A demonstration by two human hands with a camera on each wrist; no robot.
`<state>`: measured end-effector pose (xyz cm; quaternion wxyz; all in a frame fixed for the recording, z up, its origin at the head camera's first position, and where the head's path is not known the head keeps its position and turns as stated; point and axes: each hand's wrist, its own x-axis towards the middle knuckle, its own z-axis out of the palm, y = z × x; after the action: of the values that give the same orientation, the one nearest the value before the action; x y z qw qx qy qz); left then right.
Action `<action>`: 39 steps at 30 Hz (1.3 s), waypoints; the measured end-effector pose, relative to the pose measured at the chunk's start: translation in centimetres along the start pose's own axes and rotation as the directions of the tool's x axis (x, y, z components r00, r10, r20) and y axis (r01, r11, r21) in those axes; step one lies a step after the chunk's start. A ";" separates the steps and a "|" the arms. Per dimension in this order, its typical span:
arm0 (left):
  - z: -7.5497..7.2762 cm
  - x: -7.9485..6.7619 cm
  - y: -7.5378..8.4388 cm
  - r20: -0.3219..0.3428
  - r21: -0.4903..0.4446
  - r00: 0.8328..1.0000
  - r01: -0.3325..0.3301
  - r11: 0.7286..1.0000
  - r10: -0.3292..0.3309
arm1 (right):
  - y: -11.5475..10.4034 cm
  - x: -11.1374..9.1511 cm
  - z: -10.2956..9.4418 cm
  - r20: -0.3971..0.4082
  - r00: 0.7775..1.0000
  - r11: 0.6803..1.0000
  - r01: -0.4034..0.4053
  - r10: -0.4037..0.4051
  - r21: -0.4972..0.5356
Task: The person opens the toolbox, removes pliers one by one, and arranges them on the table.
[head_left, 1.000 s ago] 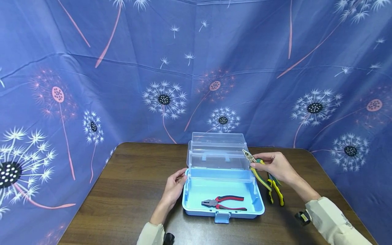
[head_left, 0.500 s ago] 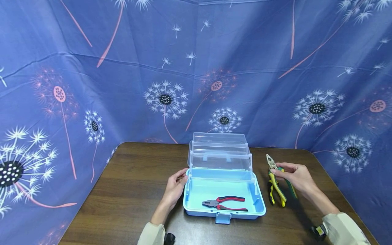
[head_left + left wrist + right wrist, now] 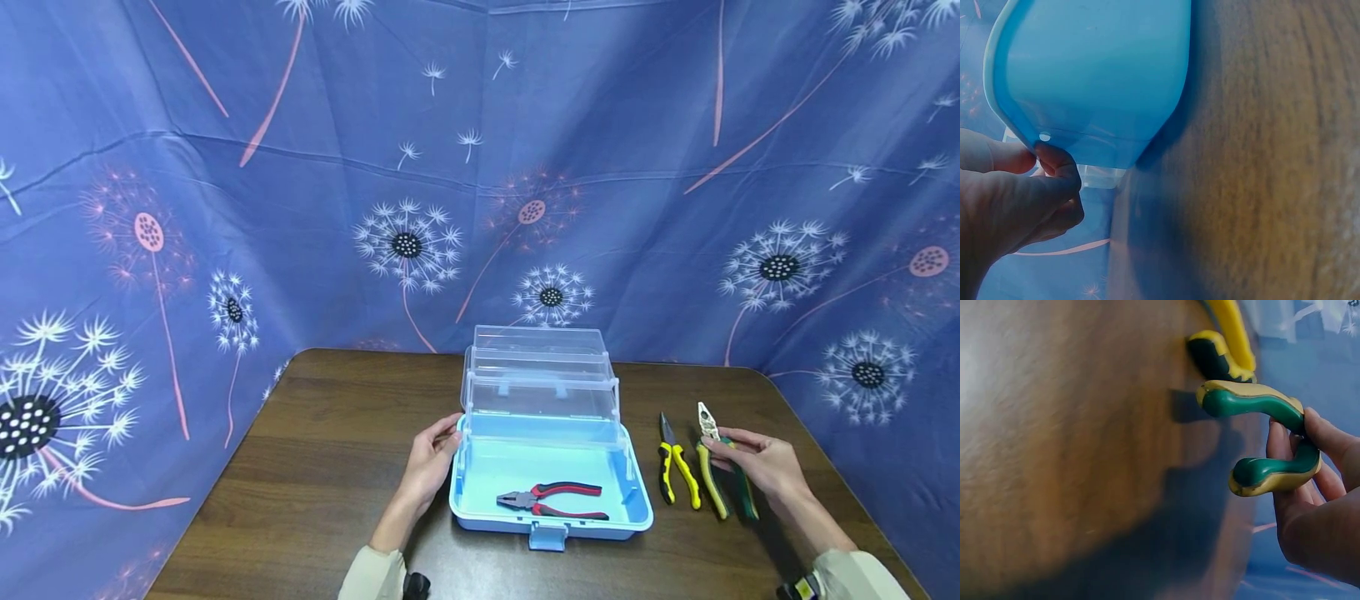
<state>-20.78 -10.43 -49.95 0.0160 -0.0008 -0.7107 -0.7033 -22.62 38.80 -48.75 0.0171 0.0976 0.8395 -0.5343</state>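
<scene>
My left hand (image 3: 426, 467) pinches the left rim of a light-blue plastic toolbox (image 3: 551, 467) between thumb and fingers; the left wrist view shows the grip at the box's corner (image 3: 1041, 140). Inside the box lies a pair of red-and-black combination pliers (image 3: 534, 498), jaws pointing left. My right hand (image 3: 768, 467) holds green-and-yellow pliers (image 3: 712, 479) near the pivot, their pale jaws pointing away from me. In the right wrist view their green handles (image 3: 1254, 403) stand spread close over the table. Just left of them lie yellow-and-black long-nose pliers (image 3: 678, 467).
The box's clear lid and trays (image 3: 540, 375) stand raised at its back. A blue latch (image 3: 547, 536) hangs at the front. The brown wooden table (image 3: 322, 467) ends at a blue dandelion-print cloth (image 3: 315, 233) behind and on both sides.
My right hand has carried the green-and-yellow pliers rightward and down from beside the lid, uncovering the long-nose pliers. My left hand stays at the box rim.
</scene>
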 end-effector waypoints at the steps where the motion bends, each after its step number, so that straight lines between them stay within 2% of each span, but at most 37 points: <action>1: 0.0 0.0 0.0 -0.001 -0.001 1.000 0.002 1.000 -0.002 | 0.4 0.1 0.0 0.001 1.000 1.000 -0.008 0.008 0.015; 6: 0.0 0.2 -0.4 -0.009 0.001 1.000 0.010 1.000 -0.010 | 1.8 0.4 0.3 -0.022 1.000 0.995 -0.020 0.022 0.098; 9: 0.0 0.2 -0.5 -0.014 0.003 1.000 0.012 1.000 -0.012 | 2.2 0.5 0.5 -0.040 0.999 0.995 -0.024 0.028 0.093; 12: 0.1 0.2 -0.5 -0.016 0.010 1.000 0.011 1.000 -0.011 | 2.3 0.4 0.4 -0.081 0.996 0.994 -0.043 0.035 -0.102; 13: 0.2 0.2 -0.4 -0.016 0.013 1.000 0.011 1.000 -0.011 | 2.4 0.3 0.4 -0.106 0.994 0.982 -0.050 0.031 -0.185; 16: 0.2 0.1 -0.3 -0.015 0.022 1.000 0.006 1.000 -0.006 | 2.4 0.1 0.2 -0.159 0.987 0.916 -0.065 0.002 -0.397; 19: 0.2 0.1 -0.3 -0.015 0.019 1.000 0.009 1.000 -0.008 | 2.4 0.1 0.1 -0.165 0.984 0.879 -0.017 -0.070 -0.476; 25: 0.0 0.3 -0.4 -0.013 0.012 1.000 0.016 1.000 -0.015 | 2.0 -0.2 0.2 -0.136 0.973 0.849 0.090 -0.187 -0.520; 33: 0.0 0.1 -0.2 -0.015 0.028 1.000 0.017 0.999 -0.016 | -0.1 -1.0 0.9 -0.150 0.956 0.842 0.140 -0.251 -0.521; 39: 0.0 0.1 0.0 -0.021 0.033 0.999 0.030 0.999 -0.029 | -2.6 -1.7 2.0 -0.109 0.950 0.842 0.203 -0.294 -0.499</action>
<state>-20.90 -10.39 -50.00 0.0127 0.0171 -0.7219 -0.6916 -21.57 35.69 -47.06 -0.1050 0.0283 0.9493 -0.2948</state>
